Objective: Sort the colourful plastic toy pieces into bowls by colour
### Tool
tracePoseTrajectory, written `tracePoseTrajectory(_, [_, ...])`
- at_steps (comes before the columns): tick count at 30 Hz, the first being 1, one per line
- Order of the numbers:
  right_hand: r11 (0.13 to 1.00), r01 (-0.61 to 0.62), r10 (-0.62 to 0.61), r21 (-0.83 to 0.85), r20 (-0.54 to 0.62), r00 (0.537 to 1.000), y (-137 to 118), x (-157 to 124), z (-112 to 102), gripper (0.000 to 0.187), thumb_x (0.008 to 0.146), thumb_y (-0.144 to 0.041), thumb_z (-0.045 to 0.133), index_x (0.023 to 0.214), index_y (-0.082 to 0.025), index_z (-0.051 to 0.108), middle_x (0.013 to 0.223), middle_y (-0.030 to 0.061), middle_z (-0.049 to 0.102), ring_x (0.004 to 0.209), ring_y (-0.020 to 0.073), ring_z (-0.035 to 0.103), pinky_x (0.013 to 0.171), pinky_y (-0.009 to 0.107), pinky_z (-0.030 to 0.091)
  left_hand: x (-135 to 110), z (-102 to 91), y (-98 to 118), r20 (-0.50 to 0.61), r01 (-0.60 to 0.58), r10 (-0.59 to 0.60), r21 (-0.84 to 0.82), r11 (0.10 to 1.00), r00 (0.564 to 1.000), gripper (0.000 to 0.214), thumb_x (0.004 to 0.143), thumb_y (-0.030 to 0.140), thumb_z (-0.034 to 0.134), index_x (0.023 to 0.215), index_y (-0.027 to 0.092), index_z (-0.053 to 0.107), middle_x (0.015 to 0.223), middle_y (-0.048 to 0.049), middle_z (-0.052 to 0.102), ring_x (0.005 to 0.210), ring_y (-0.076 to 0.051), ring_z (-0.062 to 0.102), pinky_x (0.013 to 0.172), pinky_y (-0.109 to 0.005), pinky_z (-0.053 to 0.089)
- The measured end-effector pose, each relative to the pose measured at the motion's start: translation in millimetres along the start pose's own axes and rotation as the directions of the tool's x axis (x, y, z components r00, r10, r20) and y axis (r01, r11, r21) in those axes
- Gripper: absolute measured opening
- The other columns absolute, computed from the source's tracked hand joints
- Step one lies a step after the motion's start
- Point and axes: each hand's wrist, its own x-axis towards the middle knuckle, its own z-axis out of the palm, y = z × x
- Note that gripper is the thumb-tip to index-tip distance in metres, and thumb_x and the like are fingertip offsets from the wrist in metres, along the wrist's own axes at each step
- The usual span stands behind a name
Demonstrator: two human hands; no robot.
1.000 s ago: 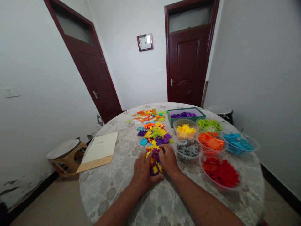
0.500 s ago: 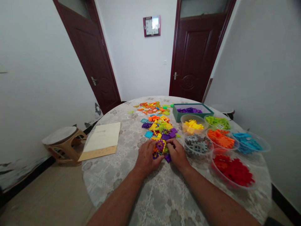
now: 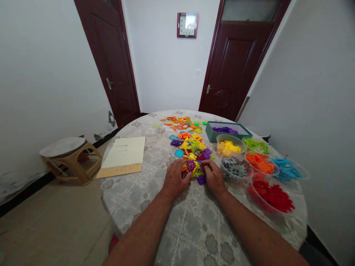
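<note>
A clump of joined plastic snap pieces (image 3: 192, 168), purple, yellow and green, lies on the round table (image 3: 155, 207) between my hands. My left hand (image 3: 174, 179) curls round its left side. My right hand (image 3: 213, 176) curls round its right side, with a loose purple piece (image 3: 201, 180) just beside its fingers. Both hands grip the clump with bent fingers. Beyond them a long scatter of loose mixed-colour pieces (image 3: 188, 138) runs toward the far edge.
Right of the hands stand clear bowls of grey (image 3: 235, 169), yellow (image 3: 229, 146), orange (image 3: 260, 162), green (image 3: 255, 145), blue (image 3: 288, 168) and red (image 3: 273, 195) pieces, and a green box of purple ones (image 3: 226, 130). A paper envelope (image 3: 124, 155) lies left. A stool (image 3: 68, 157) stands off-table.
The head has turned left and tipped, so the table shifted in view. Both hands stayed on the clump and drew it slightly up and together; a purple piece now lies beside the right hand.
</note>
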Motion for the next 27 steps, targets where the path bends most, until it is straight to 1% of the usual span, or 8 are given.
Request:
tracePoseTrajectory(3, [0.999,-0.029,0.028,-0.027,-0.044,0.999,1.5,2.2,0.0,0.028,0.089,-0.033,0.048,0.099,-0.021,0.072,0.088,0.0042,0.072,0.085,0.0226,0.067,0.081,0.036,0.054,1.7,-1.4,1.5,0.044,-0.001,0.002,-0.038,0.999,0.999,0.051,0.089,0.025,0.067,0.139,0.024,0.058,0.139,-0.0119,0.065,0.134,-0.029,0.059,0.119,-0.049,0.046])
tracePoseTrajectory(6, [0.998,-0.049,0.046,-0.049,-0.049,0.998,1.9,3.7,-1.2,0.030,0.086,-0.031,0.047,0.099,-0.020,0.071,0.093,0.0043,0.073,0.088,0.0218,0.067,0.083,0.034,0.054,2.0,-2.5,2.2,0.074,-0.016,0.020,-0.046,0.999,0.997,0.051,0.088,0.026,0.068,0.138,0.022,0.059,0.136,-0.0124,0.067,0.131,-0.029,0.061,0.118,-0.048,0.046])
tracePoseTrajectory(11, [0.990,-0.042,0.043,-0.132,0.007,0.999,1.8,-2.9,-13.7,0.030,0.086,-0.029,0.047,0.099,-0.020,0.072,0.098,0.0055,0.074,0.095,0.0236,0.068,0.088,0.035,0.053,2.7,-5.8,4.7,0.074,-0.062,0.065,-0.047,0.997,0.995,0.044,0.086,0.025,0.070,0.129,0.019,0.065,0.128,-0.0134,0.071,0.125,-0.029,0.062,0.114,-0.047,0.048])
tracePoseTrajectory(13, [0.980,0.000,0.011,-0.199,0.056,0.998,1.7,-9.2,-22.1,0.030,0.088,-0.028,0.047,0.101,-0.020,0.072,0.100,0.0064,0.075,0.096,0.0244,0.068,0.089,0.036,0.053,3.9,-8.2,7.0,0.083,-0.075,0.080,-0.055,0.996,0.993,0.034,0.087,0.025,0.070,0.121,0.020,0.070,0.121,-0.0126,0.073,0.119,-0.028,0.064,0.111,-0.046,0.049])
tracePoseTrajectory(17, [0.940,0.165,-0.122,-0.298,0.159,0.980,0.9,-21.0,-34.2,0.028,0.089,-0.021,0.048,0.103,-0.020,0.072,0.104,0.0090,0.073,0.103,0.0255,0.067,0.097,0.039,0.052,6.8,-13.6,12.3,0.122,-0.089,0.098,-0.075,0.993,0.988,0.023,0.090,0.027,0.068,0.111,0.022,0.075,0.112,-0.0100,0.074,0.113,-0.026,0.065,0.108,-0.043,0.050])
tracePoseTrajectory(19, [0.927,0.206,-0.158,-0.313,0.171,0.973,0.6,-23.2,-35.7,0.031,0.088,-0.018,0.048,0.108,-0.020,0.072,0.109,0.0103,0.072,0.109,0.0260,0.066,0.102,0.041,0.051,8.1,-15.4,14.3,0.149,-0.104,0.115,-0.080,0.991,0.982,0.023,0.091,0.029,0.068,0.111,0.024,0.077,0.115,-0.0095,0.073,0.115,-0.025,0.064,0.108,-0.043,0.050])
tracePoseTrajectory(23, [0.932,0.211,-0.160,-0.293,0.189,0.969,1.0,-20.2,-35.4,0.041,0.085,-0.014,0.049,0.120,-0.018,0.071,0.118,0.0112,0.071,0.117,0.0256,0.065,0.107,0.041,0.050,9.0,-16.5,16.9,0.197,-0.177,0.190,-0.084,0.981,0.962,0.026,0.094,0.031,0.067,0.117,0.028,0.078,0.124,-0.0087,0.072,0.124,-0.026,0.062,0.116,-0.046,0.045])
tracePoseTrajectory(27, [0.944,0.213,-0.156,-0.251,0.228,0.961,2.4,-14.7,-38.7,0.045,0.084,-0.012,0.049,0.121,-0.019,0.072,0.120,0.0100,0.074,0.117,0.0247,0.066,0.109,0.040,0.050,7.6,-15.6,18.5,0.277,-0.225,0.232,-0.056,0.973,0.932,0.032,0.097,0.032,0.064,0.127,0.032,0.076,0.131,-0.0071,0.071,0.132,-0.026,0.058,0.121,-0.049,0.040])
